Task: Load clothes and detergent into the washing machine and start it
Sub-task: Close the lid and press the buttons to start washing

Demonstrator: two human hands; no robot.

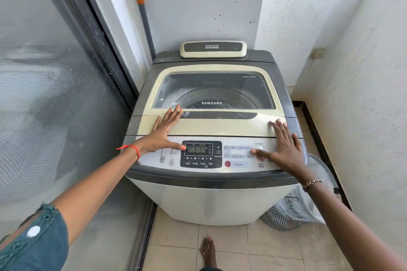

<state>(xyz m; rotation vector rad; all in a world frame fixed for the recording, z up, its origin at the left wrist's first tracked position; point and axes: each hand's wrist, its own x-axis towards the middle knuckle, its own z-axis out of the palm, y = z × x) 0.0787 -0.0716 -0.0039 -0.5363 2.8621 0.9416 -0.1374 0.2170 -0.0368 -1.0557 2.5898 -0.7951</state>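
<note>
A cream and grey top-loading washing machine (211,200) stands in front of me with its glass lid (213,90) down. Through the glass I see the drum, and cannot tell what is in it. My left hand (165,130) lies flat on the lid's front left, fingers spread, thumb pointing toward the digital display (198,149). My right hand (284,145) rests flat on the lid's front right, its thumb over the control panel near the Start/Pause button (261,159). Both hands hold nothing. No detergent container is in view.
A laundry bag (295,211) with striped cloth sits on the floor to the machine's right. A grey pole with an orange tip (144,20) leans in the back corner. A glass sliding door (55,94) runs along the left, a white wall on the right. My bare foot (208,251) is on the tiles.
</note>
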